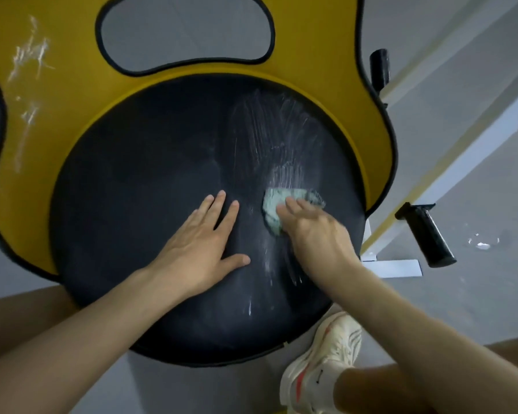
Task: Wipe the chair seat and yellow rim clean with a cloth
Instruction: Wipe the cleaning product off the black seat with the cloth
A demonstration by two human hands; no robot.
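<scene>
- Pressing down, the right hand point(311, 228) lays its fingers nearly straight over a small pale-green cloth point(274, 204), pinning it to the right half of the chair seat point(147, 189) rather than bunching it up.
- Left hand point(198, 249) rests flat and spread on the middle of the seat, holding nothing; it seems to be steadying the seat.
- Wet streaks point(269, 130) fan across the seat's far right side, so I'd judge that patch has been wiped; the left half looks dry and untouched.
- White smears point(27, 64) sit on the yellow rim point(42, 130) at the far left, so the rim looks still to do.
- Blur softens the right hand, and its thumb is hidden, so I can't say whether it pinches the cloth underneath.
- Both the rim's top and its left edge run out of view.
</scene>
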